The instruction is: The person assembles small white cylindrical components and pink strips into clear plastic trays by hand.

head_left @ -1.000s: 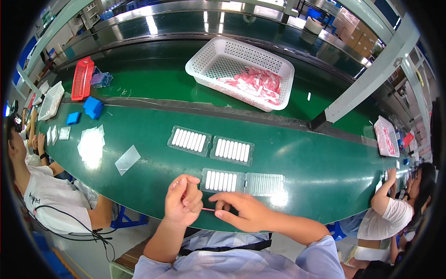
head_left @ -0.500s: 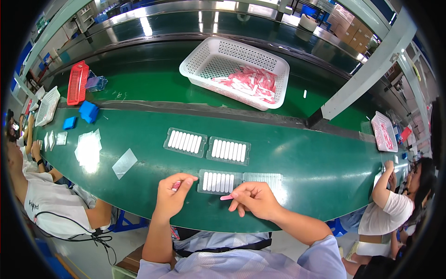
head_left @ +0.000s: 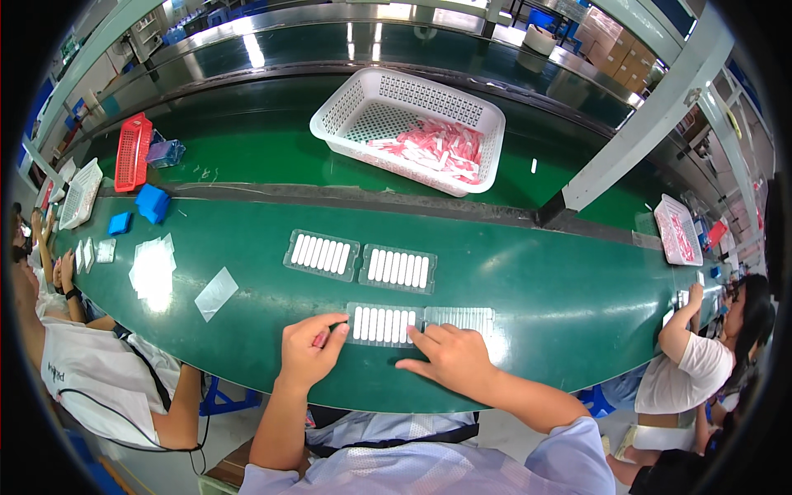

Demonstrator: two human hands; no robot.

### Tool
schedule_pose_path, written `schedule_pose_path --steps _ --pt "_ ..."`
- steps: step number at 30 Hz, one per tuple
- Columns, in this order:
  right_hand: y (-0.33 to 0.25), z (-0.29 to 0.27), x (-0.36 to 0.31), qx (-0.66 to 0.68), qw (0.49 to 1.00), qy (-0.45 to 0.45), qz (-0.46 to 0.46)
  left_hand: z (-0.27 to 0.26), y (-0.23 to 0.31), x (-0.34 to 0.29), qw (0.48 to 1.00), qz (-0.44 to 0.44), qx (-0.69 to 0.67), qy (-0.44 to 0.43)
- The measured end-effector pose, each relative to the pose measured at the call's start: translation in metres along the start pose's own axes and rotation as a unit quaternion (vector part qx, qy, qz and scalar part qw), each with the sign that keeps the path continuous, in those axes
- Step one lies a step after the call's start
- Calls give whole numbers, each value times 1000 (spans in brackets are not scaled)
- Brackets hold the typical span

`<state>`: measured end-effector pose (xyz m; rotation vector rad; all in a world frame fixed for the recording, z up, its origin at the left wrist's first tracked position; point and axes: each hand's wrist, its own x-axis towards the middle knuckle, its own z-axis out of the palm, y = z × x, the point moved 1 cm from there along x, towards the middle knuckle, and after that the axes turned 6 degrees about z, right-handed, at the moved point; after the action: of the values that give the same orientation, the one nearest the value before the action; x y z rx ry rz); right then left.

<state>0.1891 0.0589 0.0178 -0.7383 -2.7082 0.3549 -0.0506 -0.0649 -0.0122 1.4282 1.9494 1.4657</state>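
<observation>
My left hand (head_left: 312, 353) is closed around a pink stick (head_left: 319, 339), mostly hidden by the fingers, beside the left edge of a clear plastic tray (head_left: 384, 341). That tray holds a row of white rounded sticks (head_left: 381, 324). My right hand (head_left: 458, 359) has its thumb stretched out, and its index fingertip touches the row's right end. No stick shows in this hand. Just right of the row lies another clear slotted tray (head_left: 458, 317), with no white sticks visible and partly covered by my right hand. Farther back, two filled trays (head_left: 322, 255) (head_left: 399, 269) lie side by side.
A white perforated basket (head_left: 334, 136) of pink-and-white sticks stands behind a dark raised strip (head_left: 330, 195). Clear sheets (head_left: 216, 294), blue blocks (head_left: 153, 203) and a red basket (head_left: 132, 157) are at left. A metal post (head_left: 627, 136) rises at right; people sit on both sides.
The pink stick seen in my right hand is gone from its fingers. That hand has moved up onto the near tray, whose white row now reaches farther right. My left hand stays closed.
</observation>
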Motion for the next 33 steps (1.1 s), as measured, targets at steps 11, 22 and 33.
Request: schedule_pose_path --steps 11,22,33 --pt "11 -17 4 36 999 19 -13 2 9 3 999 30 21 15" --pt "34 -27 23 72 996 4 46 -6 15 -1 979 141 140 -54" --pt "38 1 43 34 995 -77 45 -11 -4 2 989 112 90 -30"
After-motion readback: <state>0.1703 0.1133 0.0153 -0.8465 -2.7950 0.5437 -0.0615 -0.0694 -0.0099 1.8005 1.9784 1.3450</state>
